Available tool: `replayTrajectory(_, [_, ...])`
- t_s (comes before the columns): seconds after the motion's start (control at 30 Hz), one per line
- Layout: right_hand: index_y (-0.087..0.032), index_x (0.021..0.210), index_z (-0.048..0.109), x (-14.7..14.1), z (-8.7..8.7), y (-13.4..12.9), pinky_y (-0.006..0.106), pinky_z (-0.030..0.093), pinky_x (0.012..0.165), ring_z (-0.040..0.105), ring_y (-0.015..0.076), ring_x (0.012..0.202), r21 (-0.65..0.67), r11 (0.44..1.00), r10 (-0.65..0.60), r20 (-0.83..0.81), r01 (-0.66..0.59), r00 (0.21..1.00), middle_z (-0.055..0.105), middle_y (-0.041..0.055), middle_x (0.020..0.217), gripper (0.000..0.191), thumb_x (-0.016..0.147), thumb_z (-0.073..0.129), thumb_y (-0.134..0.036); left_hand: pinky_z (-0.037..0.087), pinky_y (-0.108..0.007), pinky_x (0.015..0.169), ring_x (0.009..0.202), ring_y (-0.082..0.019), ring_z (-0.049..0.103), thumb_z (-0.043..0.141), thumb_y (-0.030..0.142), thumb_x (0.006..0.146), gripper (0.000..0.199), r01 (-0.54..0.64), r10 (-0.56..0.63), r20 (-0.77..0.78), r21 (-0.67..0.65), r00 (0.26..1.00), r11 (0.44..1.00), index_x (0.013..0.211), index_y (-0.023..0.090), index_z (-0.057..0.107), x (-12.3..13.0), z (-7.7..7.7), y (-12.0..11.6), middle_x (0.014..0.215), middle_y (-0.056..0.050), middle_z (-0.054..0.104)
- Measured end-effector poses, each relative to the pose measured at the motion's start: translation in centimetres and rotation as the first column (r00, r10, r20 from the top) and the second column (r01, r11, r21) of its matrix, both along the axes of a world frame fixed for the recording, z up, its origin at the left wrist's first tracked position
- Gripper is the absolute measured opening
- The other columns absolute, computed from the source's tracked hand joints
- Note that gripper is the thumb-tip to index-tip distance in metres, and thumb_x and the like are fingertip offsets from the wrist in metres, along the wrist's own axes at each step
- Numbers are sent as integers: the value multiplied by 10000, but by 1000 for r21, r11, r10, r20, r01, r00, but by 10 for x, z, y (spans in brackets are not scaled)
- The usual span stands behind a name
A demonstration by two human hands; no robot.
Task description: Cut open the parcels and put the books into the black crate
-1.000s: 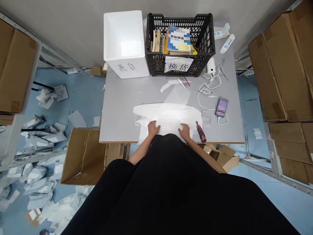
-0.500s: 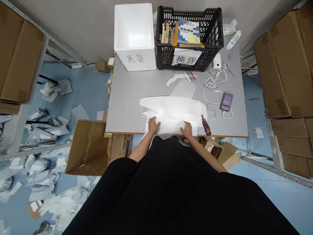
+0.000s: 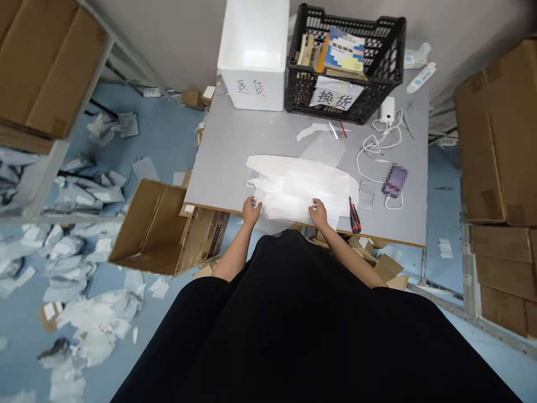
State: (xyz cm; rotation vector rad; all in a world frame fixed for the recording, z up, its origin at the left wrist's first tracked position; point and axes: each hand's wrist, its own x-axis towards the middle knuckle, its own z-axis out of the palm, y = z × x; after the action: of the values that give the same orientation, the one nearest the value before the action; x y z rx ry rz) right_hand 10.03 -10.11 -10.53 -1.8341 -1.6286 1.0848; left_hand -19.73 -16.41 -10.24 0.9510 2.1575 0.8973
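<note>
table has tilted in view since the earlier frame. nearest, the left hand (image 3: 251,211) and right hand (image 3: 319,212) lie open, unclenched, on a translucent white plastic sheet (image 3: 300,190), seemingly pinning it flat on the grey table (image 3: 226,168). a red-and-black utility knife (image 3: 354,216) sits just beside, within reach; farther off stands a black plastic crate (image 3: 344,11) of books.

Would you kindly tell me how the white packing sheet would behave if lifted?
The white packing sheet is probably light and floppy: it lies thin on the grey table, and its near edge seems to droop over the table's edge.
</note>
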Motion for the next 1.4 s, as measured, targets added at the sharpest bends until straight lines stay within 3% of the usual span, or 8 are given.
replayTrajectory(0.23, [-180, 1160, 600, -30, 2, 11, 450, 513, 940, 653, 257, 978, 25, 960, 278, -23, -278, 960, 657, 154, 1182, 401, 794, 473, -285, 527, -394, 926, 891, -206, 663, 665, 243, 801, 365, -350, 348, 47, 46, 936, 936, 1156, 184, 605, 5, -3, -77, 1106, -107, 648])
replayTrajectory(0.5, [-193, 1083, 626, -110, 5, -10, 442, 509, 954, 649, 244, 982, 38, 822, 569, -22, -568, 822, 691, 126, 1118, 358, 775, 468, -284, 515, -403, 953, 875, -211, 682, 646, 272, 828, 360, -677, 679, 67, -53, 731, 734, 1171, 175, 599, -18, -5, -183, 1113, -109, 667])
replayTrajectory(0.73, [-190, 1008, 634, -210, 4, -72, 458, 514, 954, 661, 246, 924, -5, 700, 714, 15, -714, 700, 717, 128, 1053, 281, 812, 484, -323, 519, -377, 931, 865, -196, 671, 639, 287, 825, 345, -804, 807, 138, -92, 574, 587, 1159, 203, 610, -65, -25, -277, 1024, -69, 693])
replayTrajectory(1.0, [-198, 1028, 626, -324, -9, -161, 451, 510, 989, 670, 238, 979, -98, 526, 849, 5, -845, 528, 715, 118, 1052, 254, 844, 486, -304, 505, -368, 921, 852, -191, 661, 651, 245, 815, 302, -890, 897, 199, -161, 394, 427, 1113, 207, 618, -122, -65, -384, 930, -43, 681])
replayTrajectory(1.1, [-193, 1042, 634, -359, -23, -184, 445, 505, 990, 675, 237, 972, -142, 455, 890, 27, -879, 456, 716, 111, 1043, 270, 836, 487, -288, 490, -360, 944, 899, -196, 663, 642, 262, 834, 293, -912, 923, 201, -190, 327, 364, 1120, 206, 614, -130, -82, -411, 948, -49, 686])
replayTrajectory(1.2, [-187, 1048, 639, -393, -49, -202, 440, 501, 986, 672, 234, 955, -176, 354, 935, 31, -919, 354, 717, 105, 1029, 284, 823, 482, -262, 496, -344, 919, 896, -193, 660, 629, 293, 854, 283, -941, 952, 222, -219, 210, 258, 1127, 220, 610, -133, -105, -429, 977, -47, 695])
replayTrajectory(1.3, [-181, 1026, 645, -428, -89, -217, 423, 511, 966, 669, 230, 930, -208, 264, 964, 41, -942, 261, 716, 100, 992, 273, 816, 485, -250, 506, -335, 878, 869, -188, 654, 627, 299, 857, 278, -961, 968, 243, -247, 65, 127, 1126, 227, 611, -135, -137, -442, 992, -47, 701])
replayTrajectory(1.4, [-192, 1009, 654, -462, -141, -235, 415, 519, 950, 670, 230, 916, -240, 185, 983, 49, -953, 178, 717, 87, 953, 251, 826, 500, -269, 508, -330, 868, 878, -189, 655, 630, 297, 850, 274, -960, 968, 239, -279, -80, -11, 1114, 228, 614, -134, -181, -455, 999, -43, 701])
